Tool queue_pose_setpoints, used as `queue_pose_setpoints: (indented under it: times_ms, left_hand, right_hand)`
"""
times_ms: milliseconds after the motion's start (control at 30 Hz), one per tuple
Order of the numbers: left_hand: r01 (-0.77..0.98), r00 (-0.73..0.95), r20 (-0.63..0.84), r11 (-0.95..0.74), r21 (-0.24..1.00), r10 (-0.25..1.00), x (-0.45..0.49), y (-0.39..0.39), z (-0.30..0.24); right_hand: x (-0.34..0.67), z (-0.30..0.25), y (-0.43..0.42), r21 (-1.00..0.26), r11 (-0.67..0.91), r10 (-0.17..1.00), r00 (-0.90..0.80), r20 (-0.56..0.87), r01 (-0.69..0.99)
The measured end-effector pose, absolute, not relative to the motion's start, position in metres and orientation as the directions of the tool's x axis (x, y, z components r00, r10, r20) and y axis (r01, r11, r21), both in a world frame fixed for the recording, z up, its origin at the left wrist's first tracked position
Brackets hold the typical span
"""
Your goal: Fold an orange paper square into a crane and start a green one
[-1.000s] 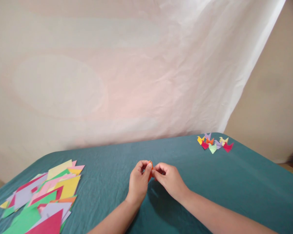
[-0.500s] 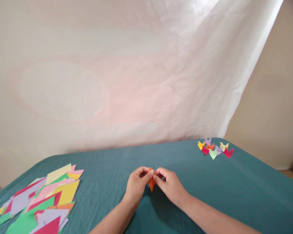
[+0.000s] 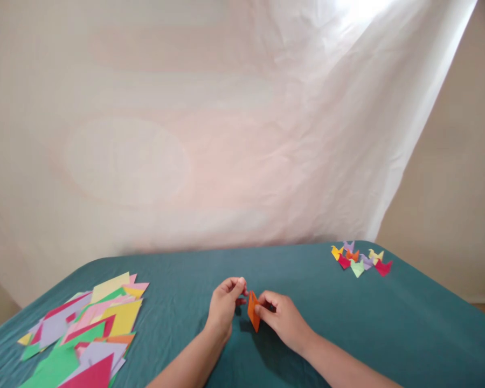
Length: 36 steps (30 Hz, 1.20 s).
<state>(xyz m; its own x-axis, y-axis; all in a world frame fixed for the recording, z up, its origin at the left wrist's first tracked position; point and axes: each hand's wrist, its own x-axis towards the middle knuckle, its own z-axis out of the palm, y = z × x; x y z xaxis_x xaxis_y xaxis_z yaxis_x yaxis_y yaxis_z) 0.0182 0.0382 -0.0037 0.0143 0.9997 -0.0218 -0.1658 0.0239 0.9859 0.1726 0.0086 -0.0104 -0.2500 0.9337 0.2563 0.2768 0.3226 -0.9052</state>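
A small folded orange paper stands tilted just above the middle of the table, narrow and pointed at its lower end. My right hand grips it from the right, thumb and index finger pinched on its side. Just to its left is my left hand, fingers loosely curled and apart, with nothing visible in them. Its fingertips come close to the paper's upper end; whether they touch cannot be made out.
Loose coloured paper sheets lie in an overlapping pile at the left of the green-covered table. Several small folded paper birds sit at the far right. A pale cloth hangs behind the table.
My left hand has let go of the orange paper and moved slightly off it. The right hand now holds it alone, turned so a broader face shows. The view has shifted slightly.
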Motion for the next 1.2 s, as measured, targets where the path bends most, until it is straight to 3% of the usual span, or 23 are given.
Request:
queue_pose_setpoints:
  times_ms: [67,167,233,733,1033,1100,1200]
  left_hand:
    - [-0.169,0.046,-0.031,0.038,0.985,0.998,0.013,0.035,0.005]
    - [-0.064,0.266,-0.101,0.122,0.990,0.959,0.009,0.020,0.014]
    - [-0.005,0.316,-0.110,0.118,0.993,0.942,0.009,0.004,0.017]
    - [0.063,0.216,-0.058,0.045,0.997,0.975,0.034,-0.096,0.027]
    - [0.057,0.136,-0.041,0.034,0.998,0.990,0.032,-0.087,0.017]
    - [0.003,0.069,-0.045,0.045,0.999,0.997,0.034,-0.080,0.018]
    - [-0.125,0.003,-0.067,0.067,0.990,0.998,0.039,-0.074,0.018]
  right_hand:
    - [0.171,-0.009,0.006,-0.915,0.309,0.939,-0.235,0.251,0.258]
    - [0.171,-0.002,-0.002,-0.911,0.313,0.943,-0.206,0.263,0.268]
    - [0.172,0.005,-0.014,-0.900,0.322,0.941,-0.203,0.270,0.296]
    - [0.186,0.018,-0.117,-0.985,0.096,0.988,-0.133,0.077,0.143]
    - [0.177,0.002,-0.103,-0.990,0.109,0.991,-0.083,0.101,0.090]
    - [0.175,0.002,-0.093,-0.979,0.143,0.990,-0.027,0.140,0.147]
    - [0.171,0.002,-0.083,-0.834,0.325,0.913,0.083,0.400,0.447]
